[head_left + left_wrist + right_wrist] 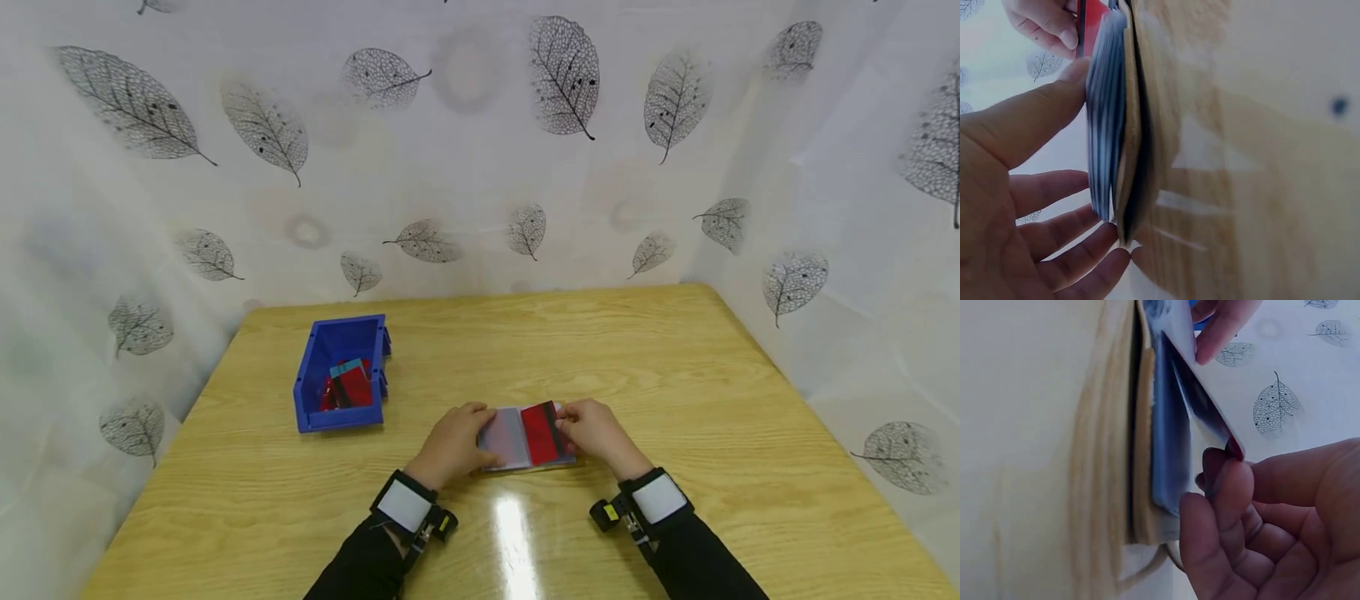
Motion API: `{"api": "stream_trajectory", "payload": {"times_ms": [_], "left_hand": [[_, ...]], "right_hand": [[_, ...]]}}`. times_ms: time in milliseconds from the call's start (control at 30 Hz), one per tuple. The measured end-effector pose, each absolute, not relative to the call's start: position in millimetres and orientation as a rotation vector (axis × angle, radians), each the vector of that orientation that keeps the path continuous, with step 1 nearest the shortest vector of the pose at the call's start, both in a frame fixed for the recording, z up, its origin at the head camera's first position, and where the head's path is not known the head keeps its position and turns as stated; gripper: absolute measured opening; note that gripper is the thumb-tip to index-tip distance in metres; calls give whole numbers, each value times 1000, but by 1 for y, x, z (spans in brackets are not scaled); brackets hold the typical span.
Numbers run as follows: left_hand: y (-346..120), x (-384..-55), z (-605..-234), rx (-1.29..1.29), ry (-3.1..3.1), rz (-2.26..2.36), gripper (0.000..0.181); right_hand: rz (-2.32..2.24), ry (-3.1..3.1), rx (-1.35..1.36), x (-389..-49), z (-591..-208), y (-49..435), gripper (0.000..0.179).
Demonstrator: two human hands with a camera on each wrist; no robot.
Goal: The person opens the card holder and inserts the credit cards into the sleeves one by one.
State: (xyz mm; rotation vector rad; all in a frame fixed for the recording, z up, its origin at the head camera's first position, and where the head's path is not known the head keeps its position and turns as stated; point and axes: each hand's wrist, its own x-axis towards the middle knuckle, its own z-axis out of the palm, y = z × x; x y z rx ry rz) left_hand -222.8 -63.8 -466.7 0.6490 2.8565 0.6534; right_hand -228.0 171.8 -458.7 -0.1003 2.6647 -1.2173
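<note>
A card holder [502,438] with clear sleeve pages lies spread open on the table. My left hand [452,446] holds its left side, with the thumb against the near edge of the sleeves [1105,125] and the other fingers at the far edge. A red card [540,435] with a dark stripe lies over the right-hand page. My right hand [597,435] pinches this card at its right edge between thumb and fingers. In the right wrist view the card [1200,394] is tilted, its held edge raised off the sleeve. How far it sits inside the sleeve cannot be told.
A blue plastic bin [341,419] stands at the table's back left. Inside it lie red cards [356,387] and a light blue card [347,367]. The wooden table [637,350] reaches back to a white curtain [465,167] with leaf prints.
</note>
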Motion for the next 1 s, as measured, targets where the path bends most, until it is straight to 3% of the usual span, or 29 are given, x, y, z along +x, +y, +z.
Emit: {"api": "stream_trajectory", "payload": {"times_ms": [1000], "left_hand": [[-66, -220, -466, 620, 2866, 669, 75]], "right_hand": [[-1079, 2734, -201, -227, -462, 160, 13]]}}
